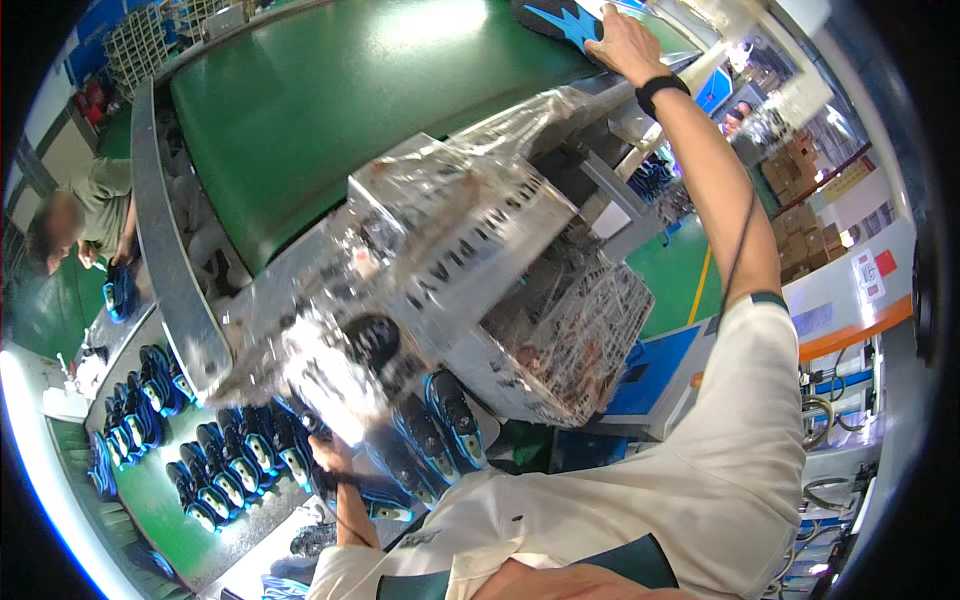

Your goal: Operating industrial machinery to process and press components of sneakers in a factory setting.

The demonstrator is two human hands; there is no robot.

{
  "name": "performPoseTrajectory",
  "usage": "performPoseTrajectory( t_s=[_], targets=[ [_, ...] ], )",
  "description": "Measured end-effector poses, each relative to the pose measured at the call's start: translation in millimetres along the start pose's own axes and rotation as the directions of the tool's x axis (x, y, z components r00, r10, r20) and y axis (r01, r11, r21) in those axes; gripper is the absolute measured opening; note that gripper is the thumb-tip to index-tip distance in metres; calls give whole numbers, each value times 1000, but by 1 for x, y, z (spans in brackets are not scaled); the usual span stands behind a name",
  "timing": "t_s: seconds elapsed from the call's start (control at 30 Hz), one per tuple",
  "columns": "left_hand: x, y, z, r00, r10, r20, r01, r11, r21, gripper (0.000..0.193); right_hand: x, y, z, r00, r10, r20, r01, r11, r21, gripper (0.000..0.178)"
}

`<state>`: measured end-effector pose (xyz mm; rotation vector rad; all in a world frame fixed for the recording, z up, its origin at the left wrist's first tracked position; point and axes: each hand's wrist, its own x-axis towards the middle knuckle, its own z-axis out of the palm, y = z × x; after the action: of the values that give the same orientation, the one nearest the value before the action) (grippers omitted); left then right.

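Observation:
My right arm reaches far out to the upper right. There my right hand point(628, 45) grips the edge of a black shoe sole with a bright blue jagged pattern point(562, 18), over the far end of the green conveyor belt point(340, 90). Low and left of centre, my left hand point(330, 456) is closed around a dark part at the end of a black and blue shoe point(292, 440); its fingers are partly hidden. Close to that hand, more black and blue shoes point(450, 415) stand side by side.
A plastic-wrapped metal machine housing point(450, 250) stands between my arms, against the belt. Several rows of shoes point(225, 465) fill the left side. Another person point(100, 205) at far left handles a blue shoe point(120, 292). Cardboard boxes point(790, 165) are stacked at right.

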<state>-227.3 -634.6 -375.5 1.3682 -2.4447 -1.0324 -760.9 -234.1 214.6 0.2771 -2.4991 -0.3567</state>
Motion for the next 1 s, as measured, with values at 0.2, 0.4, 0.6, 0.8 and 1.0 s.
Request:
performPoseTrajectory(
  t_s=[0.2,0.4,0.6,0.8,1.0],
  targets=[
    [-46,19,-37,993,27,-114,-103,667,-738,18,40,-2,70,999,31,-6,-32,976,-213,79],
    [-127,214,-107,728,378,572,235,646,-726,19,9,-27,-5,983,-182,16,178,974,139,62],
    [-157,397,-127,232,920,317,256,257,-932,71,-139,-34,-114,907,-141,-397,324,835,445,75],
    [-249,497,-102,250,956,-152,94,-180,-979,90,-337,-30,-162,869,121,-480,139,871,471,73],
    [-306,461,-71,48,965,256,251,236,-939,80,-492,-25,-211,931,259,-257,-162,924,347,50]
  ],
)
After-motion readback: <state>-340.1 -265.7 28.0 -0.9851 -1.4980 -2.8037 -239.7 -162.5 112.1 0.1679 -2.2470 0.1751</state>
